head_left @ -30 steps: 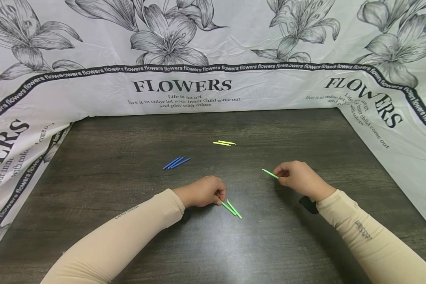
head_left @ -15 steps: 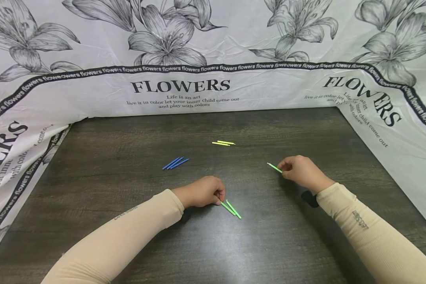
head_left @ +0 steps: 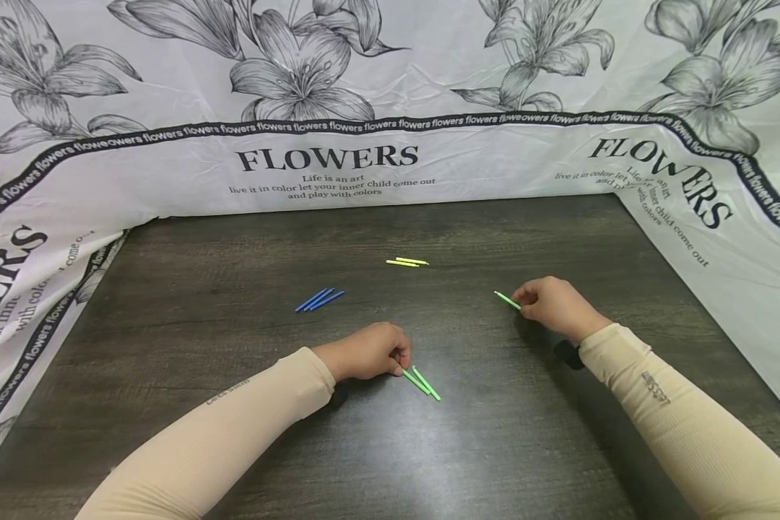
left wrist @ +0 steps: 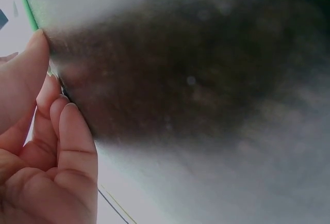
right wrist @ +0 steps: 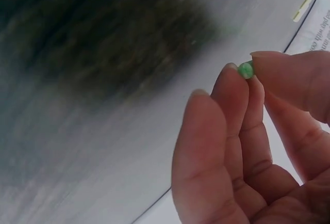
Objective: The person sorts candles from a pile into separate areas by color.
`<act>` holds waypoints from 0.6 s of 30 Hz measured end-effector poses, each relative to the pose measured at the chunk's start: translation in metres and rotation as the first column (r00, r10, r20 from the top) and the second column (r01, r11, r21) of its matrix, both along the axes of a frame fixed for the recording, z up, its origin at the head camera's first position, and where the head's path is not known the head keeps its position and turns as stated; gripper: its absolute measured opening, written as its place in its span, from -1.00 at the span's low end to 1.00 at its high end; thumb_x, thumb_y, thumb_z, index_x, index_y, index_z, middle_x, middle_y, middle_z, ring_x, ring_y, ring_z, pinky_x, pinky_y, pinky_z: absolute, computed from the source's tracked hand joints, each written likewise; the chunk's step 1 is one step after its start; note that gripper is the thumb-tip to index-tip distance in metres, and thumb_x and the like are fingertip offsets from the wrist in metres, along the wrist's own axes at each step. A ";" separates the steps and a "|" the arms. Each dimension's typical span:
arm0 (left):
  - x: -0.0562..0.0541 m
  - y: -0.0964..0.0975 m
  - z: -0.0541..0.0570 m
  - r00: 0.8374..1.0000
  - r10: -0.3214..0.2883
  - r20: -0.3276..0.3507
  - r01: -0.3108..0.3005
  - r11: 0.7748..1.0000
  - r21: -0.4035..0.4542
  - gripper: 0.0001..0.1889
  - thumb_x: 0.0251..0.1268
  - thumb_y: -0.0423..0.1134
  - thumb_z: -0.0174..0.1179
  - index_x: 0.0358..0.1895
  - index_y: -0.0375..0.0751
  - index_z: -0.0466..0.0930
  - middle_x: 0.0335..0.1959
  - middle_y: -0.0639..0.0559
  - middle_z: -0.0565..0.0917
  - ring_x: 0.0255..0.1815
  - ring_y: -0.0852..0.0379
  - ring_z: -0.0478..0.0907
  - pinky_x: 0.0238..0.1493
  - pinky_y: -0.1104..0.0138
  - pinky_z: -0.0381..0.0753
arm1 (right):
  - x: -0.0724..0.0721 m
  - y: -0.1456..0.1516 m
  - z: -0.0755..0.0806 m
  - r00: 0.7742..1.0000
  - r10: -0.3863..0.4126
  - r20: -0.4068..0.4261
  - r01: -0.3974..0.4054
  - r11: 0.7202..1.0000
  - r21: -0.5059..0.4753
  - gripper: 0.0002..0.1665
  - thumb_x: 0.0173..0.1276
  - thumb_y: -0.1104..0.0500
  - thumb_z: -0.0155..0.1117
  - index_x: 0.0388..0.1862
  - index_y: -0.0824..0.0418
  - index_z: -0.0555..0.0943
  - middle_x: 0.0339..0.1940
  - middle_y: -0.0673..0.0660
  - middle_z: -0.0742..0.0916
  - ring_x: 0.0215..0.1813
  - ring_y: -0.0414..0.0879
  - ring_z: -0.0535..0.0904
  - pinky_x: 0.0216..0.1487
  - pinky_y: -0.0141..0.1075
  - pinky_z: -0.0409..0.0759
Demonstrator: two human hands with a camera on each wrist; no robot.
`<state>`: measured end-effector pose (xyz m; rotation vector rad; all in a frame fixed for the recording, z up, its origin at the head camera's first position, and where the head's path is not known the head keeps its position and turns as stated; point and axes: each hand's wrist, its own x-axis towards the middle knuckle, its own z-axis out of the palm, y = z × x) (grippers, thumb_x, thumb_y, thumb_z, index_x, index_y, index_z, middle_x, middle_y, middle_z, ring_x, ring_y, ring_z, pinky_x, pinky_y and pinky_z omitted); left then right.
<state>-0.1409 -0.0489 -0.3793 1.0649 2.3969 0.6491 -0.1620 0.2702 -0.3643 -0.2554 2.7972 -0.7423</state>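
My right hand pinches a thin green candle by one end between thumb and fingertips, right of the table's middle. Its other end, with a small wick-like tip, points to the back left. In the right wrist view the round butt of that green candle shows between thumb and finger. Nearer the front, my left hand pinches the far end of a second green candle. A third green candle lies right beside that one on the dark wood-grain table.
Several blue candles lie together left of centre. Farther back, two yellow candles lie side by side. A white cloth with flower prints hangs along the back and both sides of the table.
My right hand has moved back and to the right with its green candle. The left hand and the candles lying on the table stay where they were.
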 end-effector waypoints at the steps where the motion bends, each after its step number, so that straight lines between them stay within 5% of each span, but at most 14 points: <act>1: 0.000 0.000 0.000 1.000 -0.001 -0.002 0.001 1.000 0.001 -0.87 0.06 -0.42 0.37 -0.50 -0.18 0.60 -0.51 0.15 0.47 -0.44 0.31 0.30 -0.35 0.47 0.36 | -0.001 0.000 0.000 1.000 -0.003 0.006 0.003 1.000 0.002 -0.75 0.24 0.37 0.24 -0.09 0.39 0.65 -0.26 0.21 0.72 -0.27 -0.01 0.62 -0.29 -0.16 0.57; 18: -0.001 0.000 0.000 1.000 -0.008 0.010 0.008 1.000 -0.003 -0.87 0.08 -0.41 0.36 -0.49 -0.17 0.59 -0.50 0.15 0.47 -0.43 0.31 0.31 -0.35 0.47 0.36 | -0.013 0.006 -0.002 1.000 -0.017 0.015 0.016 0.996 0.089 -0.68 0.23 0.40 0.17 -0.03 0.42 0.63 -0.17 0.31 0.71 -0.15 0.11 0.62 -0.22 -0.07 0.56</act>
